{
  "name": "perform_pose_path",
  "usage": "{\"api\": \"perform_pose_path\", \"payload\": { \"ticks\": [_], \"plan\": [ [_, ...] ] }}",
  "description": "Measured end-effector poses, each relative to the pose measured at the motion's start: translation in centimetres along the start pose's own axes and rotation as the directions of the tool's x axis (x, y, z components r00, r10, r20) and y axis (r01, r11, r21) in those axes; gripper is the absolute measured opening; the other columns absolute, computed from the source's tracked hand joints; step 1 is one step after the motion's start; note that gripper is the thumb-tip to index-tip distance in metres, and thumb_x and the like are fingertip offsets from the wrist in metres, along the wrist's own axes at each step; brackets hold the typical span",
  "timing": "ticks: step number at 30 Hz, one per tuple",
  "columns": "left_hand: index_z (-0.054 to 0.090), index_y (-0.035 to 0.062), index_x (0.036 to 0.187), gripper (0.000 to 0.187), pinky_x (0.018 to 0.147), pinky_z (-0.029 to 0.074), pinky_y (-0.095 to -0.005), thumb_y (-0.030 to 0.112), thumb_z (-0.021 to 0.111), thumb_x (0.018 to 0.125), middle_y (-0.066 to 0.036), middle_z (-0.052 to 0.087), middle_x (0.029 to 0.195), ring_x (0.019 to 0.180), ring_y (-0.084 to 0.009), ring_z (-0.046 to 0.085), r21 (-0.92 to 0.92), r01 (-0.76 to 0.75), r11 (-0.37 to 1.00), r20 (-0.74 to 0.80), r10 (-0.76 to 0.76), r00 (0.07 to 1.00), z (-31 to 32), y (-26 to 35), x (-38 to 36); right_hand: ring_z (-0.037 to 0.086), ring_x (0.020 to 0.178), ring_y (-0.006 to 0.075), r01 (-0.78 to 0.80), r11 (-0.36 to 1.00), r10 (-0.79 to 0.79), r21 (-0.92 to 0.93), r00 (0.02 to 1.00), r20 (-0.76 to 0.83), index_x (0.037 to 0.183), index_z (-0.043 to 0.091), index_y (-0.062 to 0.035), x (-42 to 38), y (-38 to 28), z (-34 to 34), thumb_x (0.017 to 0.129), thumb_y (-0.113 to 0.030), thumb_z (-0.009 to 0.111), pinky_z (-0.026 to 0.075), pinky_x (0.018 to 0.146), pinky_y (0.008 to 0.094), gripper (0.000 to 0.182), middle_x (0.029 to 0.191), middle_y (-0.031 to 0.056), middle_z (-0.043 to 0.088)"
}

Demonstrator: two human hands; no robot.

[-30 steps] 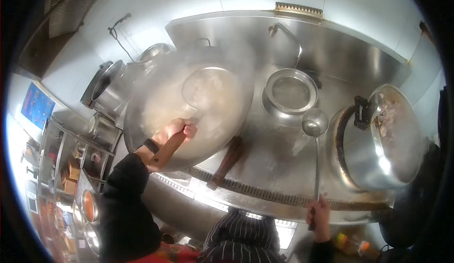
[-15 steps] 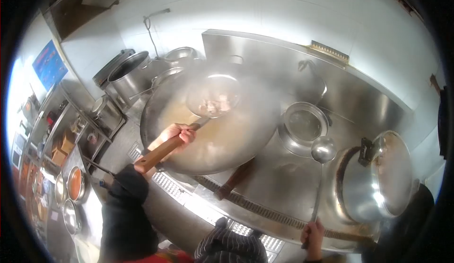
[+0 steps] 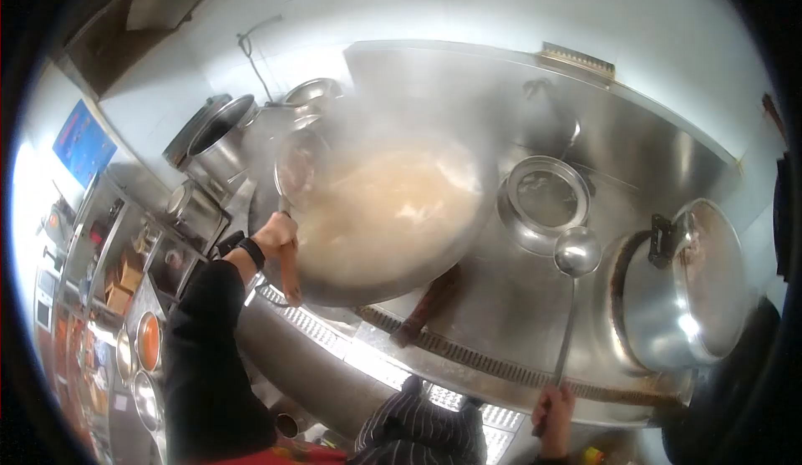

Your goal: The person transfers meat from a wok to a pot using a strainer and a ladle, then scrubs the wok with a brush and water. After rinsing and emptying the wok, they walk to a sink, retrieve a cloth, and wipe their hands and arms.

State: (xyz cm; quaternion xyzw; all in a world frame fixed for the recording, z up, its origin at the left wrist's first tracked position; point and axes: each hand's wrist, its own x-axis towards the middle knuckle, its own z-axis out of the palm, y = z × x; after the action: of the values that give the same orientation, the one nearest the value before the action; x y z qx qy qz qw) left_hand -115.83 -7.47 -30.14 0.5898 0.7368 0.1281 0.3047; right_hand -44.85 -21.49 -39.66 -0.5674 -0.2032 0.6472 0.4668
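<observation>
My left hand (image 3: 276, 233) is closed around the wooden handle of a round strainer (image 3: 302, 167). The strainer's bowl is over the left side of a large wok (image 3: 368, 291); steam blurs what lies in it. Cloudy, pale brown liquid (image 3: 380, 223) with white foam fills the wok. Lower right, my right hand (image 3: 554, 415) grips the end of a long metal ladle (image 3: 567, 331). The ladle's bowl is beside a round metal pot (image 3: 510, 224) holding clear liquid, at the pot's lower right.
A big metal pot (image 3: 639, 315) with a tilted lid (image 3: 708, 277) stands at the right. The wok's thick handle (image 3: 430, 306) points toward me over the stove edge. Tall pots (image 3: 219, 139) stand back left; bowls, one with red contents (image 3: 149, 341), sit at the left.
My left hand has swung the strainer left, from the wok's middle to its left side, with the handle turned more upright. The view has shifted slightly. My right hand keeps the ladle.
</observation>
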Motion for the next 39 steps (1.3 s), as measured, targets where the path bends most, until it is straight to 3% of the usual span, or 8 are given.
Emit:
{"api": "perform_pose_path", "payload": {
  "ticks": [5, 8, 13, 15, 16, 19, 35, 39],
  "plan": [
    [0.062, -0.0019, 0.071, 0.014, 0.052, 0.052, -0.0345, -0.002, 0.053, 0.082, -0.012, 0.063, 0.064, 0.053, -0.0206, 0.062, -0.419, 0.188, 0.888, 0.021, -0.198, 0.98, 5.0, 6.4, 3.6, 0.044, 0.039, 0.0103, 0.002, 1.0, -0.002, -0.015, 1.0, -0.009, 0.101, 0.052, -0.0073, -2.0, 0.5, -1.1, 0.095, -0.012, 0.054, 0.037, 0.029, 0.0265, 0.008, 0.061, 0.0016, 0.046],
    [0.055, 0.0007, 0.068, 0.02, 0.046, 0.045, -0.0314, -0.004, 0.046, 0.086, -0.008, 0.051, 0.059, 0.05, -0.0165, 0.053, -0.804, 0.284, 0.522, 0.135, -0.305, 0.943, 7.5, 13.7, 3.5, 0.044, 0.038, 0.0098, 0.038, 0.995, -0.042, -0.088, 0.998, -0.044, 0.104, 0.053, -0.007, -2.3, 1.2, -2.1, 0.093, -0.009, 0.054, 0.036, 0.029, 0.0264, 0.011, 0.06, 0.0011, 0.046],
    [0.048, 0.0048, 0.081, 0.014, 0.055, 0.038, -0.0238, -0.005, 0.041, 0.088, 0.004, 0.043, 0.072, 0.055, -0.0094, 0.043, -0.545, 0.152, 0.824, 0.234, -0.024, 0.972, 7.8, 20.1, 2.3, 0.043, 0.038, 0.0091, 0.033, 0.999, -0.032, 0.005, 0.996, -0.086, 0.112, 0.055, -0.0065, -3.6, 1.2, -2.9, 0.088, -0.004, 0.054, 0.035, 0.029, 0.0258, 0.024, 0.06, 0.0005, 0.046],
    [0.048, 0.0023, 0.088, 0.01, 0.054, 0.038, -0.0224, -0.005, 0.041, 0.089, 0.002, 0.044, 0.075, 0.055, -0.0091, 0.043, -0.822, 0.159, 0.547, 0.302, 0.182, 0.936, 8.5, 19.6, 3.6, 0.043, 0.038, 0.009, 0.053, 0.999, -0.054, -0.007, 0.995, -0.089, 0.114, 0.056, -0.0064, -4.5, 0.4, -2.2, 0.087, -0.003, 0.054, 0.035, 0.029, 0.0258, 0.027, 0.059, 0.0002, 0.045],
    [0.045, 0.0, 0.095, 0.007, 0.05, 0.041, -0.0211, -0.003, 0.04, 0.091, 0.0, 0.044, 0.076, 0.054, -0.0098, 0.044, -0.937, 0.348, 0.039, 0.35, 0.109, 0.93, 9.6, 19.3, 5.0, 0.043, 0.037, 0.0089, 0.023, 1.0, -0.02, 0.02, 0.994, -0.104, 0.116, 0.056, -0.0064, -4.9, 0.1, -2.0, 0.087, -0.003, 0.054, 0.035, 0.029, 0.0256, 0.03, 0.059, 0.0003, 0.045],
    [0.042, 0.0025, 0.083, 0.014, 0.054, 0.047, -0.0239, 0.0, 0.033, 0.094, -0.005, 0.046, 0.073, 0.057, -0.0122, 0.047, -0.695, 0.565, -0.444, 0.497, 0.27, 0.824, 8.7, 22.2, 3.7, 0.042, 0.037, 0.009, 0.017, 1.0, -0.017, 0.002, 0.993, -0.113, 0.118, 0.056, -0.0065, -5.6, -0.1, -2.4, 0.087, -0.003, 0.053, 0.034, 0.028, 0.0256, 0.032, 0.059, 0.0006, 0.045],
    [0.04, -0.0008, 0.091, 0.012, 0.043, 0.047, -0.0202, 0.005, 0.049, 0.096, -0.005, 0.047, 0.078, 0.052, -0.007, 0.048, -0.794, 0.432, -0.429, 0.467, 0.026, 0.884, -0.6, 13.0, -14.4, 0.043, 0.037, 0.0131, 0.1, 0.995, -0.101, -0.008, 0.994, -0.043, 0.081, 0.048, -0.0082, -3.4, 2.6, -1.2, 0.094, -0.015, 0.053, 0.034, 0.029, 0.0276, 0.016, 0.058, 0.0036, 0.047],
    [0.046, -0.0028, 0.084, 0.009, 0.042, 0.042, -0.0223, -0.001, 0.051, 0.091, -0.006, 0.048, 0.069, 0.05, -0.0101, 0.047, -0.971, 0.23, 0.06, 0.191, -0.382, 0.904, -2.2, 11.0, -16.8, 0.043, 0.037, 0.0113, 0.116, 0.993, -0.115, 0.007, 0.992, -0.058, 0.093, 0.052, -0.0072, -2.9, 3.4, -0.7, 0.093, -0.017, 0.059, 0.032, 0.029, 0.0273, 0.012, 0.059, 0.0024, 0.048]
  ]
}}
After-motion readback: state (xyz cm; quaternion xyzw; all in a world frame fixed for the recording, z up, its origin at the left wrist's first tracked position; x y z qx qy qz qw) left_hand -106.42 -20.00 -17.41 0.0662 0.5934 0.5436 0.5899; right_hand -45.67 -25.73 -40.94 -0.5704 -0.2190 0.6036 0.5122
